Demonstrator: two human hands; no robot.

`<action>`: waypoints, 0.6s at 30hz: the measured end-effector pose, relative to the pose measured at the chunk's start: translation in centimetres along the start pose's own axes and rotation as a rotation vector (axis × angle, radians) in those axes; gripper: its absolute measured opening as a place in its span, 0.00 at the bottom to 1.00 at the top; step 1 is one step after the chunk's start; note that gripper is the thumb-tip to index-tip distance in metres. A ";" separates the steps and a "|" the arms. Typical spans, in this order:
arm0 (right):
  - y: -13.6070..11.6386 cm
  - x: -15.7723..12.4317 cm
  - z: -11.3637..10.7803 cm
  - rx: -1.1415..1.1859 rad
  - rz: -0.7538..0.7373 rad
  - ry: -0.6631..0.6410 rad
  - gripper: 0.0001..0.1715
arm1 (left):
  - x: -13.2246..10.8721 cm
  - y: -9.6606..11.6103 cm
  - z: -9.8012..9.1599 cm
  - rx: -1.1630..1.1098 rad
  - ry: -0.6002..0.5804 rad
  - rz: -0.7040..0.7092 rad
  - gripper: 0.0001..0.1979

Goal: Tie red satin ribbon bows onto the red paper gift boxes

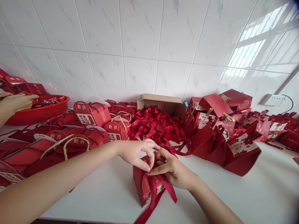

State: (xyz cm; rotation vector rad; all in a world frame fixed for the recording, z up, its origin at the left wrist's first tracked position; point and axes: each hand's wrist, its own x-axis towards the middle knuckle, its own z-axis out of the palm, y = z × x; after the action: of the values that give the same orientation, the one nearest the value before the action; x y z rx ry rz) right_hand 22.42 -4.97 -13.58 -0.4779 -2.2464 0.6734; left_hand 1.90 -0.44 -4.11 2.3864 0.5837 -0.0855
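A small red gift box [139, 183] stands on the white table right in front of me. Both of my hands meet over its top, pinching a dark red satin ribbon [153, 193] whose loose ends hang down the front of the box. My left hand [137, 155] has thumb and forefinger closed on the ribbon at the top. Against it, my right hand [171, 168] also pinches the ribbon, fingers curled. The exact shape of the ribbon between the fingertips is hidden.
Behind the box, a heap of red ribbons [161, 124] spills from a cardboard box [161, 99]. Red gift boxes [93, 113] crowd the left, more red boxes [243, 152] the right. A co-worker's hand [18, 104] reaches over a red basin [25, 116]. A power socket [274, 99] is on the tiled wall.
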 end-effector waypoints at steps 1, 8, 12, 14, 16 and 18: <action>0.0 0.0 0.0 -0.004 0.005 -0.001 0.22 | 0.1 0.0 -0.1 0.002 0.004 0.001 0.03; 0.0 0.0 0.0 0.004 0.005 -0.005 0.27 | 0.2 -1.1 0.4 -0.018 0.096 -0.027 0.09; -0.1 0.0 -0.1 -0.039 0.021 -0.019 0.27 | 0.1 -1.9 1.1 -0.080 0.155 -0.011 0.11; -0.2 0.0 -0.2 -0.048 0.020 -0.022 0.27 | -0.1 -2.0 1.5 -0.108 0.186 -0.015 0.11; -0.2 0.0 -0.2 -0.042 0.027 -0.023 0.27 | -0.3 -1.9 2.0 -0.114 0.235 -0.015 0.12; -0.2 -0.1 -0.2 -0.037 0.036 -0.019 0.25 | -0.5 -1.8 2.6 -0.099 0.298 -0.009 0.12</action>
State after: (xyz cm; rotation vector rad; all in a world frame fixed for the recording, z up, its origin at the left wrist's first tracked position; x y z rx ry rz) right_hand 22.57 -5.11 -13.37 -0.5333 -2.2767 0.6583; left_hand 0.89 -1.05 -7.15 2.3157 0.7189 0.2933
